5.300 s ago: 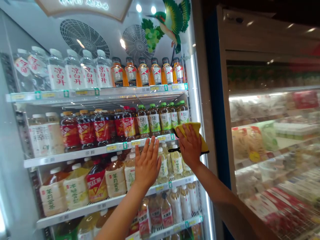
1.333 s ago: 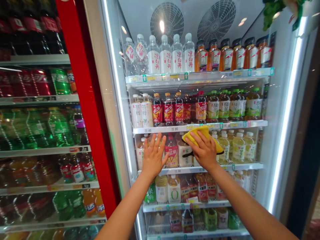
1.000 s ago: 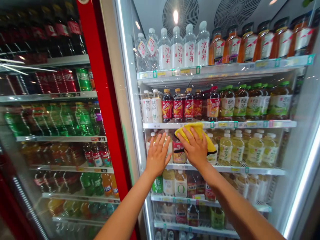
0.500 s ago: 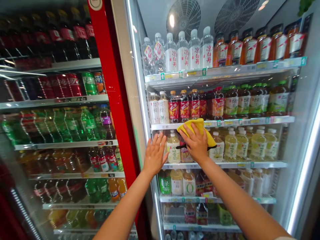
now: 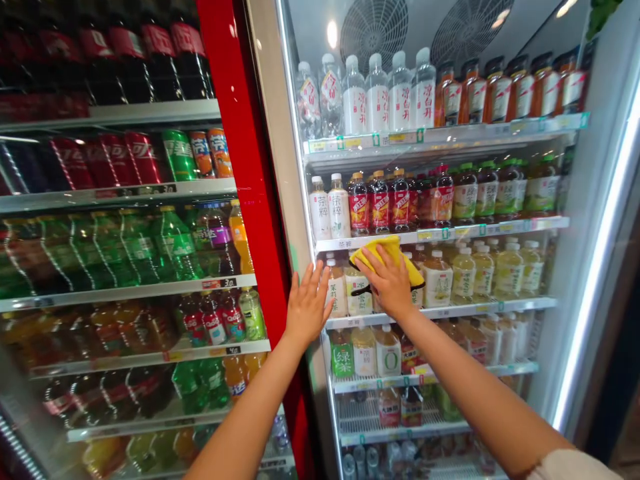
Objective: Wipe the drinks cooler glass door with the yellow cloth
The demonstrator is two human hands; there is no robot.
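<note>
A glass door covers the right drinks cooler. My right hand (image 5: 387,280) presses a yellow cloth (image 5: 377,252) with a dark edge flat against this glass, in front of the third row of bottles. The cloth sticks out above and to both sides of the hand. To its left, my left hand (image 5: 309,303) lies with fingers spread near the glass door's left edge, with nothing in it. Whether its palm touches the glass is hidden.
Inside the right cooler, bottles stand on shelves (image 5: 505,230). At left is another cooler with cans and bottles on shelves (image 5: 150,190). A red frame (image 5: 250,167) and a beige strip (image 5: 267,113) run between them.
The view has shifted, so the coolers appear further right behind my hands. Against the bottles, my right hand and the cloth now sit further left. My left hand is nearer the door's edge.
</note>
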